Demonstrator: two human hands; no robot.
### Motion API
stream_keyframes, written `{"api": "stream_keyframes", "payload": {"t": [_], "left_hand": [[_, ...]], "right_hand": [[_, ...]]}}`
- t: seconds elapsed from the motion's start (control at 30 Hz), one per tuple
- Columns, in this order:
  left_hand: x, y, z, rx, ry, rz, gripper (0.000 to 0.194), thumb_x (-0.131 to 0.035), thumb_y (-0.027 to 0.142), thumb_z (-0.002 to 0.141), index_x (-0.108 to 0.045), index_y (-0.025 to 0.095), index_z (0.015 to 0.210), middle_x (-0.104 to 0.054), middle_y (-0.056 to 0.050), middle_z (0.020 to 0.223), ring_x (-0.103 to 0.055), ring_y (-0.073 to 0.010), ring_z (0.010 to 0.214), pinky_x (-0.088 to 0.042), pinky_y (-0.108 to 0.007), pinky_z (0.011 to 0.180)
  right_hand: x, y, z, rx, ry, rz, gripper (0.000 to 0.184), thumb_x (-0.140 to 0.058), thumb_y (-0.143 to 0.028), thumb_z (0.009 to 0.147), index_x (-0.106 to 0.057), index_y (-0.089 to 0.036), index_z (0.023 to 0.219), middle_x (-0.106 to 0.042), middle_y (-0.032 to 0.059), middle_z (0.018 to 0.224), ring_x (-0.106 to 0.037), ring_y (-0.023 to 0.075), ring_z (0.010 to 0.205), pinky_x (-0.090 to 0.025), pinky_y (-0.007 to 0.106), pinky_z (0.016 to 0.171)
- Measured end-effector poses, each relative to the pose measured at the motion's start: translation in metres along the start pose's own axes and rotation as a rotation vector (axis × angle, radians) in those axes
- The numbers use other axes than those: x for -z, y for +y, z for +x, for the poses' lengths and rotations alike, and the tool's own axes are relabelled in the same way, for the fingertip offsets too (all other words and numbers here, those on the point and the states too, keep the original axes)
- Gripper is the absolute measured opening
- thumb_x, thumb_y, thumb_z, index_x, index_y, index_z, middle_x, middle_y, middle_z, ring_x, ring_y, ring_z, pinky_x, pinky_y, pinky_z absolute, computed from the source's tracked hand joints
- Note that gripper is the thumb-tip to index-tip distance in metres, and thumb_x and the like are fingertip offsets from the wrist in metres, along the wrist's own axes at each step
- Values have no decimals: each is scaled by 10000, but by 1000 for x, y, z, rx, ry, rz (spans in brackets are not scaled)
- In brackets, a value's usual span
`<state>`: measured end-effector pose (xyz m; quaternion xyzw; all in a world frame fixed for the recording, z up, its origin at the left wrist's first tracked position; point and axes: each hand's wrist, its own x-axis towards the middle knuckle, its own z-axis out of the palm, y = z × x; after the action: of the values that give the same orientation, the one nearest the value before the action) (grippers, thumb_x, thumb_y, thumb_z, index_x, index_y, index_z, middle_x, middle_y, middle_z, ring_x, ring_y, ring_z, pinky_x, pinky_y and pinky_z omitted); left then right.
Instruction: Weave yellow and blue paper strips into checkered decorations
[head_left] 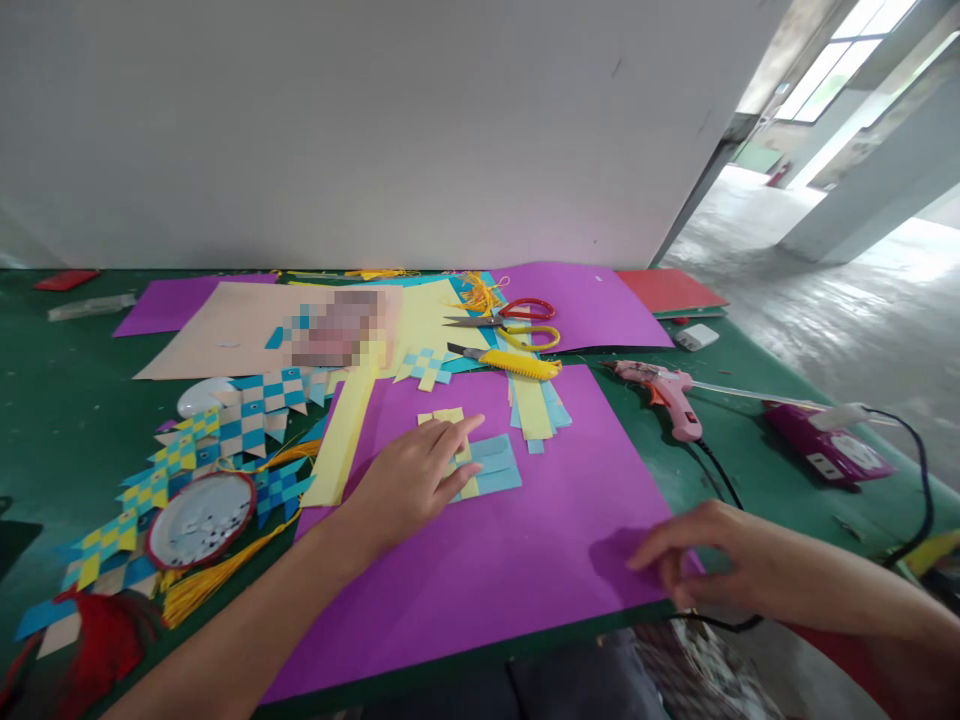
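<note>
My left hand (411,468) rests on a partly woven piece of light-blue (495,465) and pale-yellow paper strips (448,414). Its index finger and thumb are stretched apart over the strips, and the palm hides part of the weave. Underneath lies a large purple sheet (555,545). At the sheet's right edge hovers my right hand (705,555), loosely bent, fingers apart, with no object in it. Beyond the weave are a small checkered paper fish (425,367), a yellow utility knife (521,363), scissors with red and yellow handles (529,325) and loose paper strips (531,400).
A pink glue gun (667,395) with its cord lies right, near a purple power strip (829,445). Left are several woven fish (262,410), a red-rimmed dish of small eyes (201,520) and yellow tassels (225,575). A grey panel (360,130) stands along the back edge.
</note>
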<state>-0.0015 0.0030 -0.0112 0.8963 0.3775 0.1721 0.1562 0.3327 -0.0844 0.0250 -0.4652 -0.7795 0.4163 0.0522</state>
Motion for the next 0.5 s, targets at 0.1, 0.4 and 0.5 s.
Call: {"api": "stream_keyframes", "payload": {"t": [0.1, 0.4, 0.5], "left_hand": [[-1, 0, 0, 1, -1, 2, 460, -422, 352, 958, -314, 248, 1393, -604, -47, 994, -585, -215, 936, -475, -381, 837], [1, 0, -1, 4, 5, -5, 469, -432, 334, 954, -309, 259, 1401, -607, -42, 1001, -584, -214, 941, -479, -368, 834], [0, 0, -2, 0, 6, -2, 476, -436, 333, 954, -300, 259, 1404, -604, -41, 1006, -582, -216, 958, -479, -377, 840]], "right_hand": [[11, 6, 2, -43, 138, -92, 224, -517, -279, 894, -706, -275, 1015, -731, 1, 777, -683, 175, 660, -559, 253, 620], [12, 37, 93, 119, 558, -663, 428, -430, -273, 947, -482, -115, 1341, -511, 122, 1377, -445, 238, 1296, -367, 450, 1085], [1, 36, 87, 78, 519, -715, 422, -416, -268, 954, -485, -107, 1338, -506, 123, 1380, -459, 243, 1285, -387, 467, 1071]]}}
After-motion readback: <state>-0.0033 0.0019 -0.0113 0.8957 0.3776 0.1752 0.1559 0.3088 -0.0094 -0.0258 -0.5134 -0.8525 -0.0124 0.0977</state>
